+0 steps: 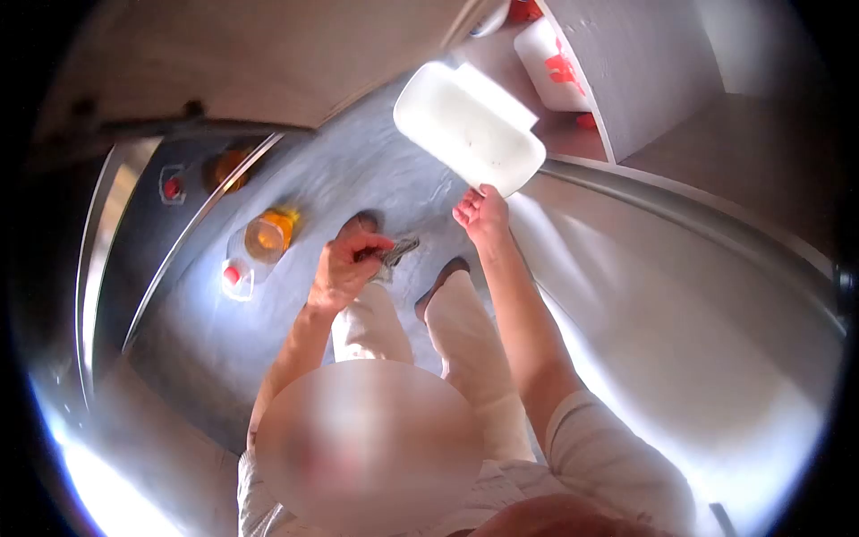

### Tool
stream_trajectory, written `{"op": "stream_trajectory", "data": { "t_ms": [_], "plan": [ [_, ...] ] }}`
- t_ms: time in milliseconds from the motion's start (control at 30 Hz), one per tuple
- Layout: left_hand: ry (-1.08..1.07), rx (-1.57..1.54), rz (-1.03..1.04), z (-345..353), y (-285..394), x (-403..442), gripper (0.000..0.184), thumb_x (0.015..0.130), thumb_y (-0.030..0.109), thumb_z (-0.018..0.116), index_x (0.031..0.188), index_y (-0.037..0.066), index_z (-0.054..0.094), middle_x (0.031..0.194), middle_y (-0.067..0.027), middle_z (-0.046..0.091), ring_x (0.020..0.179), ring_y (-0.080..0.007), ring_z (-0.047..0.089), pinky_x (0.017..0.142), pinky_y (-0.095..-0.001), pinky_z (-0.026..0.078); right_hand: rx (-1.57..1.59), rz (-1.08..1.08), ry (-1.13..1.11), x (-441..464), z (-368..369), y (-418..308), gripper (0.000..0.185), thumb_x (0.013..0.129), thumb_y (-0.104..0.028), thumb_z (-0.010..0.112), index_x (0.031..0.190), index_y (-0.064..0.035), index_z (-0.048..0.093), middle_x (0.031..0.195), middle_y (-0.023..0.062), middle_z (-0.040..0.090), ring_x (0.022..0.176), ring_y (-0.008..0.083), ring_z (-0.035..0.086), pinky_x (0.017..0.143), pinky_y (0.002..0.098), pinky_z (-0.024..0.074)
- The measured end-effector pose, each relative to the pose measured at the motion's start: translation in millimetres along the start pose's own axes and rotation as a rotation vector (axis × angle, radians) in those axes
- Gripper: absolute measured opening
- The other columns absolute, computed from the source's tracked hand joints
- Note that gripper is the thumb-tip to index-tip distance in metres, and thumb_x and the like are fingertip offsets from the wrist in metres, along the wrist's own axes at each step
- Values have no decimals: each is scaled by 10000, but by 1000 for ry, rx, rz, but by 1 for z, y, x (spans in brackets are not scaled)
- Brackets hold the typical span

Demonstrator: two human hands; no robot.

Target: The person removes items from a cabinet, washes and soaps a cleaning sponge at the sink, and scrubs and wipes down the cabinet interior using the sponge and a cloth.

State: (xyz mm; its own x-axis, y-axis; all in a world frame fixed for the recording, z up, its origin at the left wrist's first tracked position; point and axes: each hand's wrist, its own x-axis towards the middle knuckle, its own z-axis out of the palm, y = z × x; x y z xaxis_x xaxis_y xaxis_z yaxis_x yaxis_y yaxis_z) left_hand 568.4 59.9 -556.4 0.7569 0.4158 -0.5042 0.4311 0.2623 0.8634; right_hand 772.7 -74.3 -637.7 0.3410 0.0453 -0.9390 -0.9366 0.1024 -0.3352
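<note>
My left hand (342,271) is closed in a pinch on a small crumpled grey-green thing (401,253), too blurred to name, held out above the floor. To the right, my right hand (484,215) has its fingers curled at the near edge of a white plastic tub (465,125) and grips it there. The tub is tilted with its open side facing me; a few dark specks show inside. A flat white panel (498,94) sticks out along its far side, and I cannot tell whether it is part of the tub.
On the grey floor (313,170) at left stand a clear container with an orange-yellow part (268,235) and a small white item with a red top (234,277). A metal-edged glossy panel (201,210) mirrors them. An open cabinet (573,139) at upper right holds a red-marked white container (550,64).
</note>
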Motion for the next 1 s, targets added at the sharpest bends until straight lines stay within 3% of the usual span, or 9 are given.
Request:
{"op": "stream_trajectory", "data": {
  "t_ms": [100, 233, 300, 433, 600, 800, 833, 933, 1000],
  "plan": [
    [73, 6, -204, 9, -21, -40, 264, 704, -45, 513, 924, 14, 646, 781, -28, 596, 706, -81, 513, 645, -221, 435, -167, 67, -28, 6, -28, 24, 187, 837, -212, 446, 688, -101, 461, 589, 19, 459, 501, 169, 391, 621, 377, 396],
    [-43, 32, -252, 31, -21, -77, 296, 689, -12, 521, 951, 34, 650, 815, -54, 643, 720, -106, 568, 663, -239, 467, -337, 314, -321, 8, -97, 39, 193, 843, -188, 441, 678, -95, 479, 563, 6, 455, 498, 164, 392, 600, 359, 394],
    [-92, 81, -220, 46, -38, -62, 303, 679, -7, 517, 943, 44, 657, 846, -74, 656, 751, -125, 594, 686, -251, 476, -512, 318, -144, 3, -109, 46, 182, 837, -188, 454, 689, -92, 498, 550, 8, 464, 491, 162, 405, 595, 360, 401],
    [-135, 46, -301, 51, -64, -83, 316, 674, 2, 512, 942, 71, 666, 876, -67, 662, 788, -153, 610, 727, -263, 479, -741, 277, -108, 5, -138, 83, 167, 811, -186, 493, 686, -78, 516, 561, 23, 502, 486, 173, 456, 586, 387, 431],
    [1, -45, -256, 14, -119, -128, 284, 679, -18, 547, 940, 24, 650, 838, -53, 633, 786, -93, 567, 716, -234, 457, -919, 263, -52, 13, -129, 162, 187, 755, -178, 516, 612, -59, 500, 513, 46, 484, 401, 150, 443, 397, 299, 371],
    [216, -195, -290, 11, -155, -180, 267, 702, -47, 518, 934, -3, 642, 808, -19, 603, 733, -81, 514, 675, -222, 431, -941, 437, -266, 23, -113, 240, 188, 694, -142, 508, 530, -77, 443, 475, 37, 407, 357, 140, 353, 348, 270, 278],
    [244, -242, -285, 12, -161, -183, 261, 703, -52, 517, 927, -2, 641, 786, -24, 589, 719, -83, 514, 657, -230, 435, -895, 515, -465, 35, -117, 251, 196, 687, -148, 504, 519, -80, 428, 466, 40, 395, 352, 137, 331, 337, 275, 262],
    [280, -300, -280, 7, -185, -196, 256, 713, -63, 523, 937, -7, 633, 762, -4, 551, 704, -71, 493, 625, -218, 416, -814, 452, -741, 43, -106, 309, 184, 711, -202, 520, 574, -93, 464, 500, 37, 440, 394, 127, 398, 333, 258, 271],
    [314, -388, -333, 3, -197, -206, 263, 704, -79, 520, 930, -6, 634, 769, 9, 551, 691, -57, 472, 614, -197, 389, -940, 587, -588, 66, -86, 350, 173, 739, -208, 533, 616, -87, 517, 533, 47, 515, 408, 134, 458, 341, 257, 311]
  ]
}}
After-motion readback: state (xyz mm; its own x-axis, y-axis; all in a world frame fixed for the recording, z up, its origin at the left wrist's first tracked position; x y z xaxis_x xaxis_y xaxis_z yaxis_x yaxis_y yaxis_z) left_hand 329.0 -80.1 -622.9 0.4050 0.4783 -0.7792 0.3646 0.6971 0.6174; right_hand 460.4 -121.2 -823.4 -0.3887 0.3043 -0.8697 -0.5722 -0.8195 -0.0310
